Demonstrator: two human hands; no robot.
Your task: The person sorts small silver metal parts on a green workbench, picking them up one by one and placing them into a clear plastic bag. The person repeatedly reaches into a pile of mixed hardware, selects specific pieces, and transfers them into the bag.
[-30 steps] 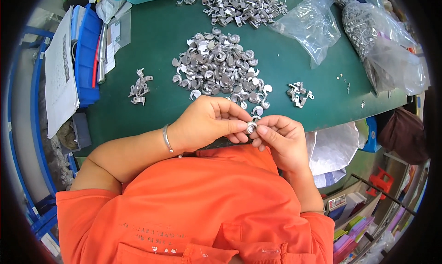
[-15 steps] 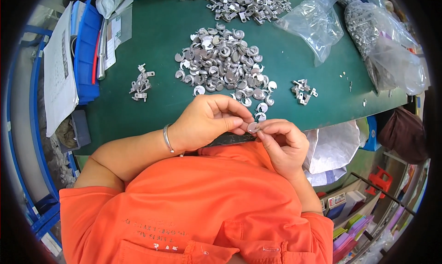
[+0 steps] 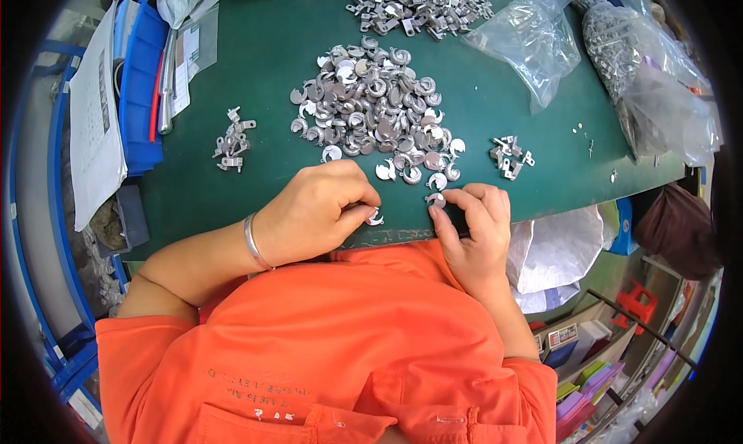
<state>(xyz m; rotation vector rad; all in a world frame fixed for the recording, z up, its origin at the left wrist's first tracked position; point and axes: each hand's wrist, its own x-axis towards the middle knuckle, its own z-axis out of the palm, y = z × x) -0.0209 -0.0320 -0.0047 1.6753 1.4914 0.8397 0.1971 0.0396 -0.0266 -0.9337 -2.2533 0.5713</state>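
Note:
Near the table's front edge, my left hand (image 3: 313, 213) pinches a small curved metal piece (image 3: 374, 218) between thumb and fingertips. Apart from it on the right, my right hand (image 3: 474, 226) has thumb and forefinger closed on a small crescent-shaped metal piece (image 3: 435, 200) with a shiny face. Just beyond both hands lies a heap of similar round, crescent-shaped metal pieces (image 3: 379, 96). One loose crescent piece (image 3: 437, 181) rests close to my right fingertips. A few small metal brackets (image 3: 232, 141) lie to the left, and another small cluster of brackets (image 3: 511, 157) to the right.
At the back is a larger heap of metal brackets (image 3: 418, 9) beside a clear plastic bag (image 3: 530, 42). Filled bags (image 3: 619, 57) stand at the far right. A blue bin (image 3: 143, 88) with papers borders the left side of the green table (image 3: 286, 49).
My hands, which met over one round piece, have separated. The left has moved left and slightly down to the table edge; the right stays near its place. Each now has a piece at its fingertips.

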